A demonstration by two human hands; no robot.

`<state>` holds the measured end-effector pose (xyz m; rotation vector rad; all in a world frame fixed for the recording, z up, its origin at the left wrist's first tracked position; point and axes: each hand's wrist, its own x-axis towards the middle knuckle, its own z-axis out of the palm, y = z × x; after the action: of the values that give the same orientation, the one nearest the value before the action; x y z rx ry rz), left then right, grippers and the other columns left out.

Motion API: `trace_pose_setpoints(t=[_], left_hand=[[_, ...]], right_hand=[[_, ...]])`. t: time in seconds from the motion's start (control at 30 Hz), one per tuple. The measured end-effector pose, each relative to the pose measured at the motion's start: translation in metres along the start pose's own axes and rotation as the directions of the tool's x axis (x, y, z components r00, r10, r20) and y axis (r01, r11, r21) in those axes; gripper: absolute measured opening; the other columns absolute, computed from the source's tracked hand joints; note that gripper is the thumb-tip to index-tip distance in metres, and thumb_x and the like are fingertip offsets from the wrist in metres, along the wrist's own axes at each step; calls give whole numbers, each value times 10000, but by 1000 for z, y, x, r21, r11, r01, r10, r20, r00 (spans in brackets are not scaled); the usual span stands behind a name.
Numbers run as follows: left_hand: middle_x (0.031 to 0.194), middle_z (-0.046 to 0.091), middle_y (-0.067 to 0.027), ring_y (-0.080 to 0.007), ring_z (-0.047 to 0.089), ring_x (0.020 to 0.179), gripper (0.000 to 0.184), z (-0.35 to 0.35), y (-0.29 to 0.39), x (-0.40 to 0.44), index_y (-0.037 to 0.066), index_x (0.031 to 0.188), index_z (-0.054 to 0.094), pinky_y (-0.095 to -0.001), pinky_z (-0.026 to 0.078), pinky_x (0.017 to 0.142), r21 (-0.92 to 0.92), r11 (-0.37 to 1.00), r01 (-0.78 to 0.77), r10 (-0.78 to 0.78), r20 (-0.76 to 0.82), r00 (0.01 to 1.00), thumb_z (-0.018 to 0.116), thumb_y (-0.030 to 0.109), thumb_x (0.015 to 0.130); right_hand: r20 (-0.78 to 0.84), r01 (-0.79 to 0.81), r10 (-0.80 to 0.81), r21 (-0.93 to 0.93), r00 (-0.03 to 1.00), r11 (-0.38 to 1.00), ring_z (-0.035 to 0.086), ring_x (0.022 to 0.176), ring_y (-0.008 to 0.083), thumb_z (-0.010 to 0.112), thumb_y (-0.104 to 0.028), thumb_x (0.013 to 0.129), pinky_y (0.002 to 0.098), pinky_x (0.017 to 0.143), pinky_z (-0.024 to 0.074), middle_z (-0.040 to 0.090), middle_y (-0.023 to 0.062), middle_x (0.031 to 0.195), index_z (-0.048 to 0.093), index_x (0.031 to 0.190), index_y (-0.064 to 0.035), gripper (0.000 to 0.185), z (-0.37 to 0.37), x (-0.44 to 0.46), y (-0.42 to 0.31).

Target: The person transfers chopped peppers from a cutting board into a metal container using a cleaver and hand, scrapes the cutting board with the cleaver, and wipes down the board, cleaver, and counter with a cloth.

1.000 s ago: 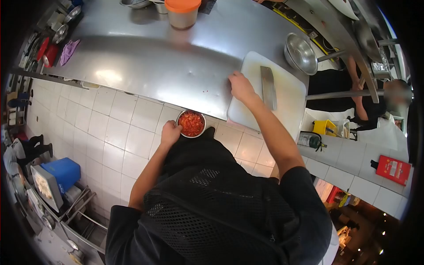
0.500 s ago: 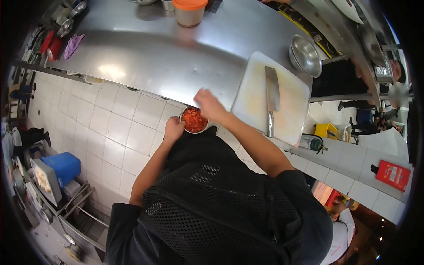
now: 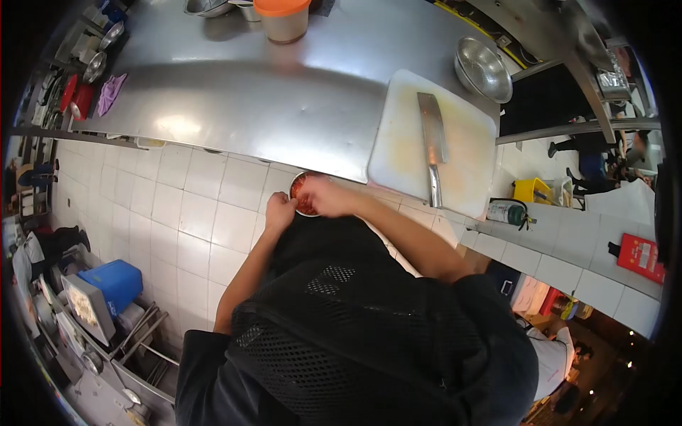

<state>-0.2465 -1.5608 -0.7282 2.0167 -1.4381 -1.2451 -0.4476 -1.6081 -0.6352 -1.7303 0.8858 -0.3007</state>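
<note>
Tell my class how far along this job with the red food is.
Done, it seems: the red food is in small pieces in the bowl, and the cleaver lies on the cutting board. In hand: the left hand grips the bowl's rim; the blurred right hand is at the food. Left, probably: setting down the held bowl.

We wear: one black short-sleeved top [image 3: 497, 341], sleeves ending above bare elbows; open black mesh panels, fine-holed, over its front; black cloth [image 3: 323, 245] below; hands, bare.
</note>
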Motion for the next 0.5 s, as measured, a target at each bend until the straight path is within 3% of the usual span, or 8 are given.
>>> trace_pose_setpoints(t=[0.03, 0.1, 0.17, 0.3, 0.33, 0.37, 0.43, 0.5], left_hand=[[719, 630, -247, -381, 646, 710, 284, 1, -3, -2, -45, 706, 590, -483, 501, 677, -7, 1000, -3, 3, -4, 1000, 676, 216, 779], [710, 612, -235, -374, 626, 698, 312, 1, -11, -3, -52, 713, 574, -484, 493, 672, 35, 999, 14, -11, -75, 997, 681, 234, 779], [687, 590, -224, -363, 601, 668, 325, -6, -19, -11, -56, 725, 560, -482, 481, 657, 25, 999, 43, -40, -111, 993, 681, 241, 781], [666, 559, -169, -298, 557, 638, 276, -32, -19, -36, -47, 719, 543, -446, 458, 627, -20, 999, 30, -33, -173, 984, 679, 186, 779], [666, 559, -169, -298, 557, 638, 276, -33, -19, -41, -47, 719, 543, -446, 458, 627, -21, 1000, 16, -20, -176, 984, 679, 186, 779], [661, 543, -140, -268, 538, 627, 245, -34, -19, -45, -48, 728, 544, -424, 452, 620, -114, 992, -47, 21, -220, 975, 672, 154, 783], [657, 528, -111, -238, 519, 616, 214, -43, 1, -47, -49, 736, 545, -403, 447, 612, -201, 972, -120, 61, -277, 959, 665, 121, 787], [660, 506, -45, -152, 482, 613, 137, -53, 35, -57, -60, 784, 576, -332, 432, 600, -239, 959, -152, 85, -267, 960, 642, 60, 792]], right_hand=[[54, 72, -71, -4, 996, 997, 690, 933, 322, 593, 55, 828, 389, 844, 548, 707, 176, 1017, 695, 1061, 14, 258, 18, -6, 8], [-80, 115, -110, 68, 991, 991, 682, 878, 282, 597, 29, 868, 379, 813, 542, 714, 157, 942, 690, 1050, 22, 205, 35, -17, 20], [-405, -78, 150, 190, 902, 979, 672, 787, 289, 619, -46, 887, 396, 739, 534, 702, 171, 863, 692, 982, 2, 130, 26, -30, 28], [-241, -305, 315, 78, 918, 949, 629, 700, 188, 724, -199, 927, 362, 656, 496, 649, 103, 785, 567, 1119, -22, 305, 10, -53, 28], [-193, -255, 258, 41, 947, 966, 624, 681, 161, 766, -285, 911, 338, 604, 512, 633, 89, 776, 518, 1153, -43, 423, 13, -51, 31], [-77, -316, 360, 336, 930, 887, 628, 664, 142, 732, -265, 948, 303, 533, 528, 622, 71, 779, 527, 1107, -52, 336, 19, -50, 32], [-121, -242, 400, 627, 908, 740, 632, 638, 132, 707, -226, 973, 275, 488, 539, 627, 60, 798, 532, 1017, -63, 243, 21, -44, 12], [-175, -186, 371, 630, 912, 754, 632, 634, 122, 711, -204, 970, 265, 496, 539, 627, 53, 797, 529, 964, -65, 229, 10, -37, 5]])
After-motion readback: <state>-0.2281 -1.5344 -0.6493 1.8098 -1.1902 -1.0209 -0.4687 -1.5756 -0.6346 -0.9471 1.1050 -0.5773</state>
